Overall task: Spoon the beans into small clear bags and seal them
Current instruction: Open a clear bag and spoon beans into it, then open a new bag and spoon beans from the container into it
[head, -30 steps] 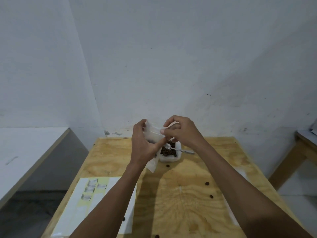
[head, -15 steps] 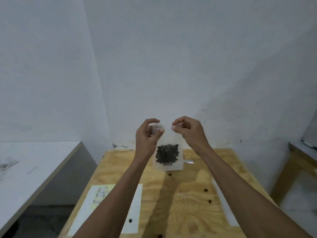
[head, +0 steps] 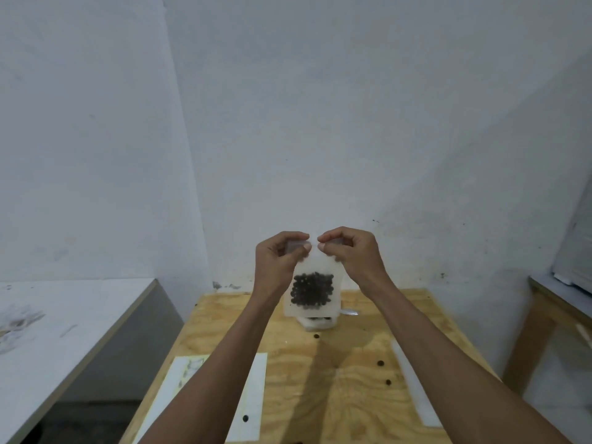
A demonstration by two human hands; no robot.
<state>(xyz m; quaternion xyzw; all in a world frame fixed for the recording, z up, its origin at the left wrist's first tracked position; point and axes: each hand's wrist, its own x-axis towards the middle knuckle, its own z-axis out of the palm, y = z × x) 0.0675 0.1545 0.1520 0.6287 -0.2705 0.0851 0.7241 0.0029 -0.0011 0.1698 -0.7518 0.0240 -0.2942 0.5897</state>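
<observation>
Head view showed the left hand [head: 278, 261] and right hand [head: 350, 256], fingers pinching the top edge of a small clear plastic bag [head: 311, 291] of dark beans [head: 312, 290], centre frame above the plywood counter [head: 352, 379].
</observation>
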